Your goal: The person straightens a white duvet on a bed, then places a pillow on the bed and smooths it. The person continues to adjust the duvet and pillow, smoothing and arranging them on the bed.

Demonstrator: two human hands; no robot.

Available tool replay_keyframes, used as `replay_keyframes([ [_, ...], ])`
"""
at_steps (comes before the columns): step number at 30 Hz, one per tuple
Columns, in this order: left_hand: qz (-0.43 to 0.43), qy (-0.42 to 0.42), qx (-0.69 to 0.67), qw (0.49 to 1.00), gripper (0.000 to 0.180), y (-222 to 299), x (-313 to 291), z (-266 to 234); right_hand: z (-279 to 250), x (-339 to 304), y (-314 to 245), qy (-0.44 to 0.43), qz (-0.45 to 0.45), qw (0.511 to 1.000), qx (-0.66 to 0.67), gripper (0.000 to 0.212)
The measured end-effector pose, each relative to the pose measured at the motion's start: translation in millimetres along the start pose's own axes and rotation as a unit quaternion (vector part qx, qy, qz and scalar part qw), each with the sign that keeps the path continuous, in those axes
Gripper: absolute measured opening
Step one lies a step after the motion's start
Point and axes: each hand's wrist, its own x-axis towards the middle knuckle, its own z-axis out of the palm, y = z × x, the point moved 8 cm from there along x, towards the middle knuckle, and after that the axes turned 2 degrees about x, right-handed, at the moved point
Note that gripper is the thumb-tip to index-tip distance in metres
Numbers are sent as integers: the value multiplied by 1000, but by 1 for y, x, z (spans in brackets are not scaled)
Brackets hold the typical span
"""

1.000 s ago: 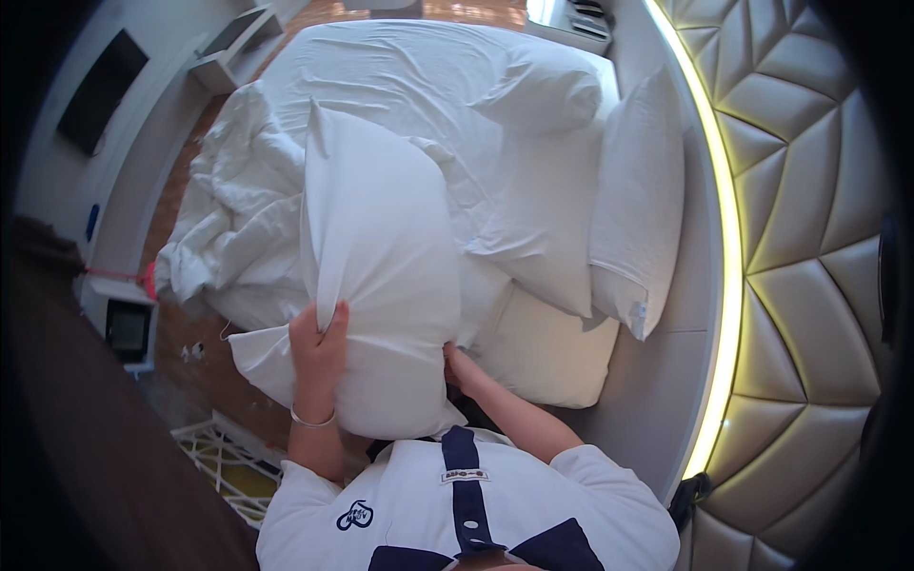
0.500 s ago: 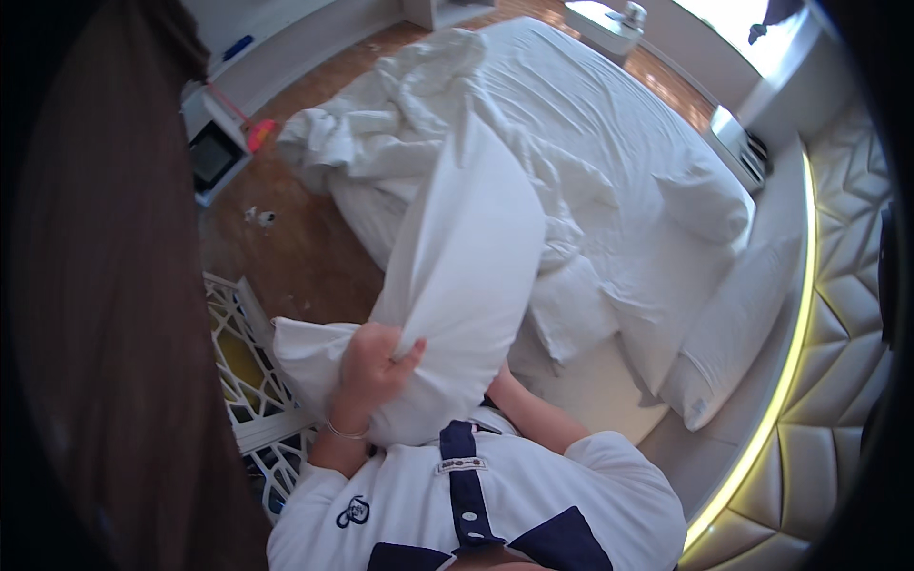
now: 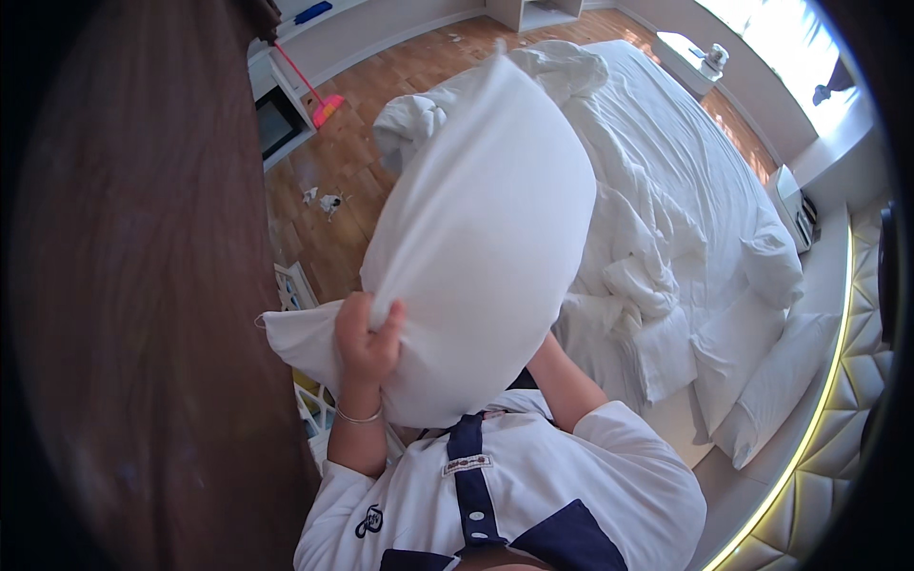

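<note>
A plump white pillow [image 3: 486,219] stands tilted on end in front of my chest, a pointed corner toward the far side. My left hand [image 3: 369,343] is closed on a bunched fold of its cover. From that fist a loose flap of the cover [image 3: 300,338] sticks out leftward. My right forearm [image 3: 566,385] reaches behind the pillow's right side; the fingers there are hidden. Beyond the pillow lies a white bed [image 3: 666,124] with a crumpled white duvet [image 3: 643,238] heaped on it.
More white pillows [image 3: 776,381] lie by the headboard [image 3: 876,381], which has a lit yellow strip. A brown curtain [image 3: 143,285] hangs close on my left. A pink broom [image 3: 326,109] and crumpled white scraps [image 3: 329,204] are on the wooden floor. A lattice-sided white stand [image 3: 314,414] is beside my left elbow.
The pillow has come up higher and looks fuller and broader, its far corner raised. Both hands stay at it. The room has shifted rightward and down in view.
</note>
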Motion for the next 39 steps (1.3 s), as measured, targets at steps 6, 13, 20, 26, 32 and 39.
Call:
replay_keyframes([
  [6, -230, 146, -179, 945, 17, -144, 80, -6, 149, 82, -70, 31, -132, 991, -6, 47],
  [13, -309, 25, -95, 946, 38, -316, 181, 23, 295, 251, -89, 9, -303, 931, -205, 33],
  [20, -307, -103, -136, 936, 52, -345, 317, 34, 437, 382, -42, -80, -362, 760, -533, 22],
  [26, -227, -140, -99, 959, 57, -423, 438, 61, 487, 499, -26, -82, -359, 694, -619, 23],
  [32, 120, -159, 135, 971, 58, -457, 609, 69, 512, 593, -30, 102, -277, 667, -684, 24],
  [39, 260, -267, 105, 922, 66, -498, 749, 124, 588, 676, -33, 77, -338, 671, -656, 16],
])
